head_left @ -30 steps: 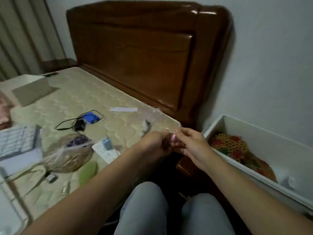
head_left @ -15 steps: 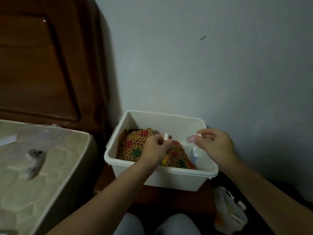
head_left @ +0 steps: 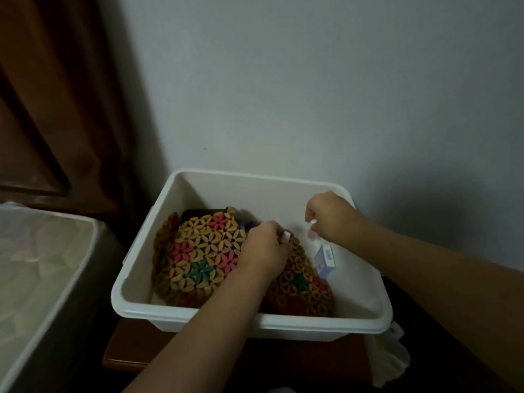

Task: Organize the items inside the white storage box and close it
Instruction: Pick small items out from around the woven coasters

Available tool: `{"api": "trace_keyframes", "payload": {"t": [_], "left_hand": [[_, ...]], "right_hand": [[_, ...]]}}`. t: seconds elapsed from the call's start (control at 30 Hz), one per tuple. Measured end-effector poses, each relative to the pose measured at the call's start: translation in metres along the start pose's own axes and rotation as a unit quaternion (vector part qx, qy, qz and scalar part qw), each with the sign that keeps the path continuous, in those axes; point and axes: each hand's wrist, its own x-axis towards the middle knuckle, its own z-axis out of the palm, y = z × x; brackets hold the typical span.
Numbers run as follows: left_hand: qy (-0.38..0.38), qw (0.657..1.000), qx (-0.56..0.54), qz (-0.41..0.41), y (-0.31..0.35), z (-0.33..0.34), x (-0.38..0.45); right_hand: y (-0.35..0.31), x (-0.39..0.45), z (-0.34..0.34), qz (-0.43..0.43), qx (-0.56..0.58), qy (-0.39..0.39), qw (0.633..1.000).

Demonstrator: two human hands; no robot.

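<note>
The white storage box [head_left: 133,296] stands open on a brown nightstand [head_left: 127,353] against the wall. A beaded mat with coloured flowers [head_left: 198,259] fills its left and middle. My left hand [head_left: 263,248] is down inside the box over the mat, pinching a small white piece [head_left: 285,236]. My right hand [head_left: 329,217] hovers over the box's right part, fingers pinched on a small pink and white piece [head_left: 312,231]. Below it a small white and blue box [head_left: 326,259] lies against the right wall. No lid is in view.
The mattress corner [head_left: 42,265] is at the left, the dark wooden headboard [head_left: 56,109] behind it. A white plastic bag [head_left: 388,358] hangs beside the nightstand at the lower right. The grey wall is right behind the box.
My view has turned from the bed to the box. Both hands, which were together at my lap, have split apart and dropped into the box, each holding a small piece.
</note>
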Motion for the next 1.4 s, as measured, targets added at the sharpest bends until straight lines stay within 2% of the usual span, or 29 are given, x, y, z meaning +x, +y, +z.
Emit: {"api": "trace_keyframes", "payload": {"t": [0.23, 0.4, 0.77, 1.03, 1.13, 1.2, 1.3, 1.4], "left_hand": [[-0.053, 0.995, 0.081, -0.021, 0.0, 0.003, 0.004], [-0.054, 0.995, 0.079, -0.032, -0.002, 0.003, 0.005], [-0.106, 0.99, 0.08, -0.043, 0.001, 0.001, 0.008], [-0.076, 0.993, 0.074, -0.043, -0.003, 0.004, 0.007], [-0.059, 0.996, 0.054, -0.034, -0.005, 0.004, 0.007], [-0.052, 0.998, 0.038, -0.025, -0.006, 0.004, 0.006], [-0.049, 0.999, 0.0, -0.022, -0.006, 0.004, 0.005], [-0.064, 0.997, -0.045, -0.012, -0.005, 0.005, 0.004]], "right_hand": [[0.012, 0.031, 0.031, -0.024, -0.089, 0.002, 0.996], [0.014, 0.043, 0.04, -0.018, -0.138, -0.007, 0.99], [0.006, 0.059, 0.05, 0.014, -0.198, -0.022, 0.98], [0.005, 0.043, 0.04, 0.0, -0.205, 0.009, 0.979], [0.006, 0.034, 0.026, -0.01, -0.145, 0.039, 0.989], [0.012, 0.027, 0.016, -0.025, -0.015, 0.041, 0.999], [0.02, 0.009, 0.006, -0.104, 0.16, 0.013, 0.982], [0.027, -0.004, 0.005, -0.151, 0.214, -0.024, 0.965]]}}
